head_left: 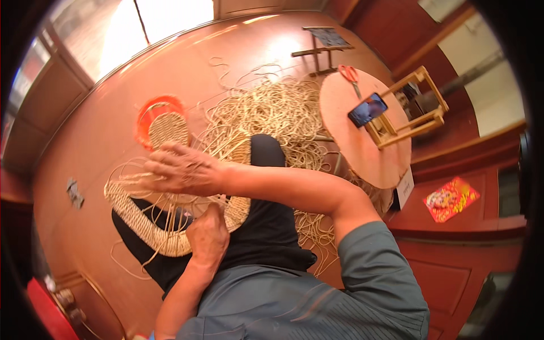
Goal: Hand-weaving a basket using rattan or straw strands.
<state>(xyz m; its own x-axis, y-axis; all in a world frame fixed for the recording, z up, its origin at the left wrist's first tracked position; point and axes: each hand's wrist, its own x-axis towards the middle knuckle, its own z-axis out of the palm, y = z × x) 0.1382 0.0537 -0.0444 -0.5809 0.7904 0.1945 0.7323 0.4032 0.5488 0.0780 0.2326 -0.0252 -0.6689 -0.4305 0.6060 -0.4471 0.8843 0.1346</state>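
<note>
A curved band of tightly woven straw-coloured cord (170, 241) lies across my lap, with loose strands (170, 207) crossing its open middle. My left hand (208, 235) is closed at the near inner edge of the band, its fingers gathered around strands of cord. From the right, my right forearm reaches across the work. Above the far side of the band, my right hand (181, 170) is stretched out with its fingers extended, and thin strands loop beside the fingertips. The right hand and forearm hide part of the weaving.
A big tangled heap of cord (266, 107) spreads over the floor ahead. Left of it, an orange bucket (148, 113) stands behind a round woven piece (168, 130). At right, a round table (345, 113) bears red-handled scissors (349, 75), a phone (367, 110) and a wooden frame (419, 127). Farther back stands a folding stool (326, 39).
</note>
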